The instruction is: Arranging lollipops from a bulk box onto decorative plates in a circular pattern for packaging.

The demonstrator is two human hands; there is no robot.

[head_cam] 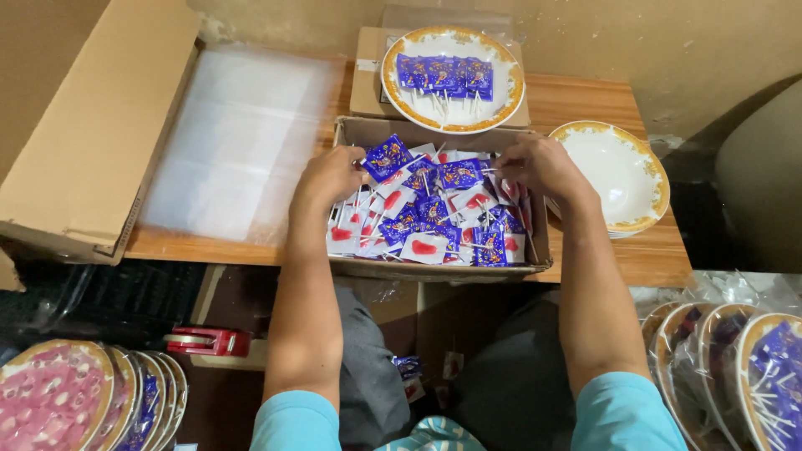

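Observation:
A cardboard box (355,134) on a wooden table holds several wrapped lollipops (426,221) in blue and in white-and-red wrappers. My left hand (330,175) reaches into the box's left side and pinches a blue wrapped lollipop (386,156). At the box's right side, my right hand (539,165) has its fingers closed on lollipop sticks and wrappers. Behind the box, a gold-rimmed white plate (510,88) carries a row of blue lollipops (444,73). An empty gold-rimmed plate (622,171) sits to the right.
A stack of clear plastic bags (238,142) lies on the table's left, beside a large open carton (96,125). Bagged plates of sweets stand at lower left (58,397) and lower right (735,367). A red tape dispenser (209,341) sits below the table.

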